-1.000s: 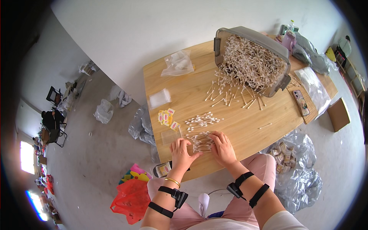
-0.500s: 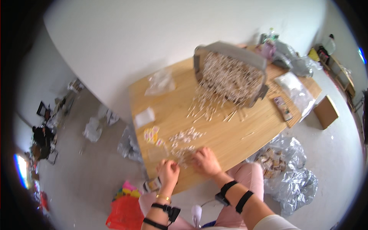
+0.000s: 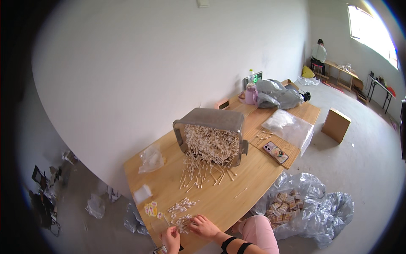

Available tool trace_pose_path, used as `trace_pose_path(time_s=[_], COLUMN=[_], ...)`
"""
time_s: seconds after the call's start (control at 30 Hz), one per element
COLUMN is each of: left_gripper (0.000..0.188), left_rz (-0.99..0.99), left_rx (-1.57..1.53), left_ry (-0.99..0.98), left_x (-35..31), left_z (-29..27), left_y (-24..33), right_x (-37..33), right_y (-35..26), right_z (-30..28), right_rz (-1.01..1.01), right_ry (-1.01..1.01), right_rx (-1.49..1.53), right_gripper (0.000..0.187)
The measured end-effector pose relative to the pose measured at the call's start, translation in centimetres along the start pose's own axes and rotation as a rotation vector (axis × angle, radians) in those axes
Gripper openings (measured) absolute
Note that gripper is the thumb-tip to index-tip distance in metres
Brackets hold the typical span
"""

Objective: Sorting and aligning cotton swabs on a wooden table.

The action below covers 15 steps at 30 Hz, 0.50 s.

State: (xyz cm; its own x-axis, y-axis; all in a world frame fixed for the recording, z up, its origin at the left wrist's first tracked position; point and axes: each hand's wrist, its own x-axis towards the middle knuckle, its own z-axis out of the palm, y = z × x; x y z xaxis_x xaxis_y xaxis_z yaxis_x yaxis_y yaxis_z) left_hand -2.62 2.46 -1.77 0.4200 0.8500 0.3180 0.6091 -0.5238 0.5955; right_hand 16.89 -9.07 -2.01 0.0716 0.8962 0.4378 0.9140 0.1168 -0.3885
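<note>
My left hand (image 3: 171, 240) is at the table's near edge. Its thumb and fingers are pinched together beside a small clear plastic bag (image 3: 157, 225); what they hold, if anything, is too small to make out. My right hand (image 3: 204, 227) lies with fingers outstretched at the right edge of a small pile of cotton swabs (image 3: 182, 205), its fingertips touching them. Beyond, a grey plastic bin (image 3: 215, 116) lies on its side, packed with cotton swabs (image 3: 211, 144) that spill out onto the wooden table (image 3: 249, 184).
Yellow-and-white cards (image 3: 150, 208), a white stack (image 3: 143, 193) and a crumpled clear bag (image 3: 151, 159) lie at the left. A phone (image 3: 275, 152) and clear bags (image 3: 292, 129) are at the right. On the floor, a plastic sack (image 3: 315, 188) holds small packs; a cardboard box (image 3: 336, 125) stands beyond.
The head view has tilted up and turned right, showing more wall, the window and a seated person. Both hands sit lower in the picture, still close to the small swab pile.
</note>
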Motion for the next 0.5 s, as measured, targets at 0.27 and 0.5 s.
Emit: trace_pose_path(time_s=[0.27,0.5], left_gripper=[0.016,0.020], left_rz=[0.014,0.107], left_rx=[-0.304,0.055], left_ry=[-0.092,-0.147], left_x=[0.0,-0.1], left_z=[1.6,0.9], left_y=[-2.2,2.3], right_x=[0.1,-0.4], right_y=[0.0,0.6], right_z=[-1.1,-0.6], right_rz=[0.042,0.162], right_ry=[0.012,0.115], right_rx=[0.022,0.107], right_gripper=[0.043,0.049])
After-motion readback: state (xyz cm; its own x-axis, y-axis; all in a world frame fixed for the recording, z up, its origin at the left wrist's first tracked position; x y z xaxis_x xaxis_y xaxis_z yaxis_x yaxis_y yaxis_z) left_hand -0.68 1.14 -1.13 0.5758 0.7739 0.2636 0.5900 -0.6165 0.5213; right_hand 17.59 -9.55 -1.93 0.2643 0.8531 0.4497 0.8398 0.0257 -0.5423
